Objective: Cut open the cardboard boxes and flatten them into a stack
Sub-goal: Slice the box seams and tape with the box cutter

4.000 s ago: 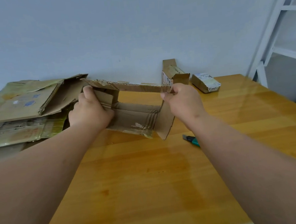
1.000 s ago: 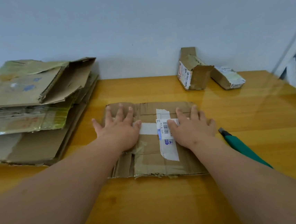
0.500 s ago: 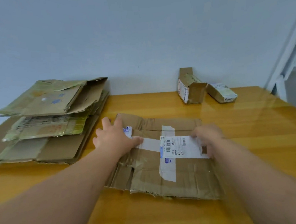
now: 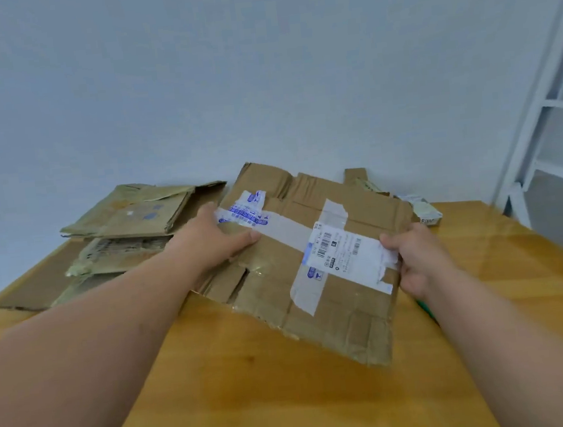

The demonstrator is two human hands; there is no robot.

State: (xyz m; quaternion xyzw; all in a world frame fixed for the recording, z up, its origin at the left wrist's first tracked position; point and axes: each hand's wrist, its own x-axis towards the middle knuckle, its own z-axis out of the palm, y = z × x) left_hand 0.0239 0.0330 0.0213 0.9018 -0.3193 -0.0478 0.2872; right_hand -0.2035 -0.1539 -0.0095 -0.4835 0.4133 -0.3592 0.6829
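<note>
A flattened brown cardboard box (image 4: 338, 314) with clear tape and a white shipping label is lifted off the wooden table (image 4: 255, 388), tilted with its far edge raised. My left hand (image 4: 214, 240) grips its left edge, thumb on top. Its right edge is held by my right hand (image 4: 415, 259), thumb on the label. A stack of flattened boxes (image 4: 131, 234) lies at the left of the table, just beyond my left hand.
Two small uncut boxes stand at the back by the wall, mostly hidden behind the lifted cardboard: a brown one (image 4: 355, 173) and a white-labelled one (image 4: 424, 210). A green cutter (image 4: 426, 307) peeks out under my right wrist. A white shelf frame (image 4: 545, 112) stands at right.
The box was pressed flat on the table under both palms. Both hands have since taken its side edges and lifted it, turning it towards the stack at left.
</note>
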